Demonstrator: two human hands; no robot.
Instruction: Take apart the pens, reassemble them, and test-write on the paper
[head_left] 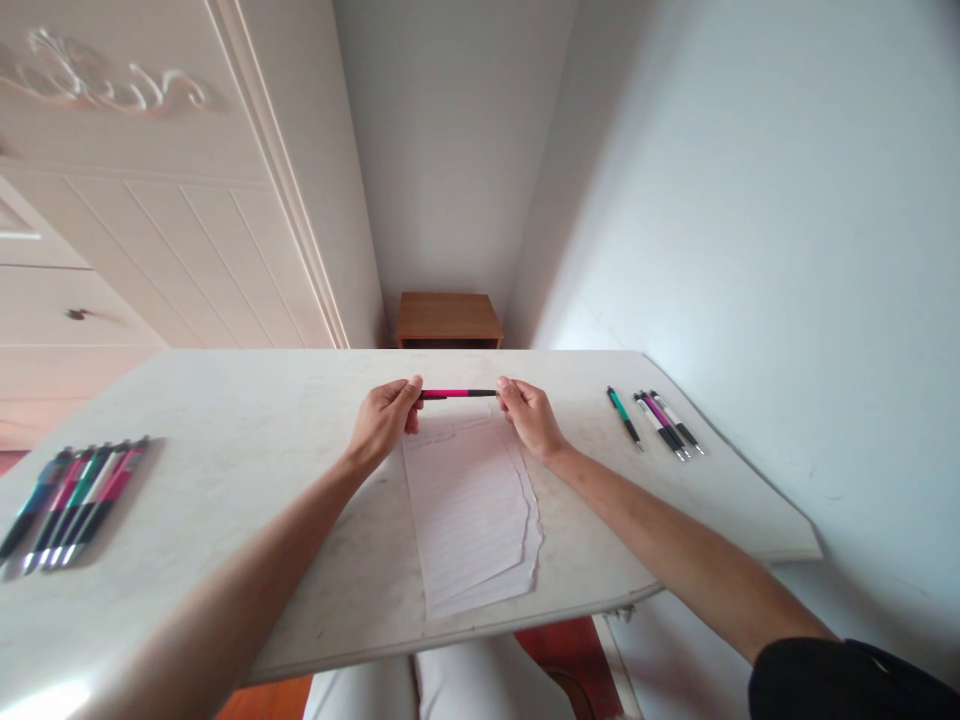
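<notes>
A pink and black pen is held level between my two hands, above the far end of some paper. My left hand pinches its left end between thumb and fingers. At the other end, the black grip and tip go into the closed fingers of my right hand. Beneath lie a few torn-edged lined sheets, with faint handwriting near the top. The pen's two extreme ends are hidden by my fingers.
A row of several coloured pens lies at the table's left. Toward the right are a green pen and a small group of white and purple pens. The white table meets a wall; a brown wooden cabinet stands beyond.
</notes>
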